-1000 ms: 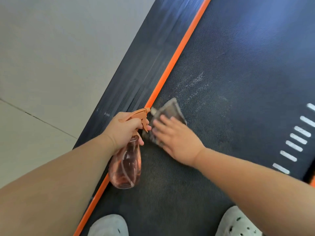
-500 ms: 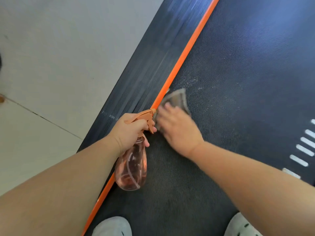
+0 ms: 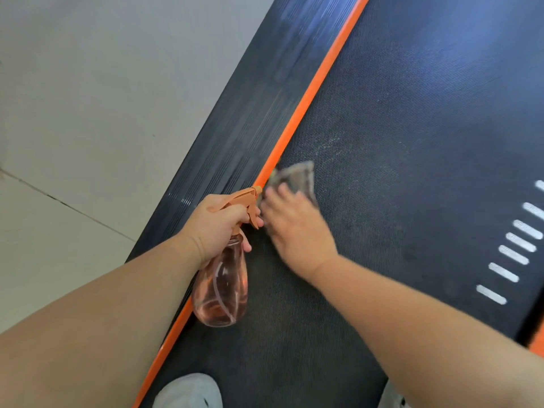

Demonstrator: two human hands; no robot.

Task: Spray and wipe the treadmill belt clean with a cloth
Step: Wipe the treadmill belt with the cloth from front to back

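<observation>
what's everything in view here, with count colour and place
treadmill belt: one, black, middle and right
orange stripe: one, orange, belt's left edge
side rail: one, dark, left of stripe
white dashes: several, white, belt's right side
floor: one, pale grey, left
spray bottle: one, pink with orange trigger, over the stripe
cloth: one, grey, on belt beside stripe
shoes: two, white, bottom edge
left hand: one, grips the spray bottle
right hand: one, presses the cloth

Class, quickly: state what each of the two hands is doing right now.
Left hand: grips the pink see-through plastic spray bottle.
Right hand: open, flat fingers pressing the grey cloth onto the black treadmill belt.
</observation>
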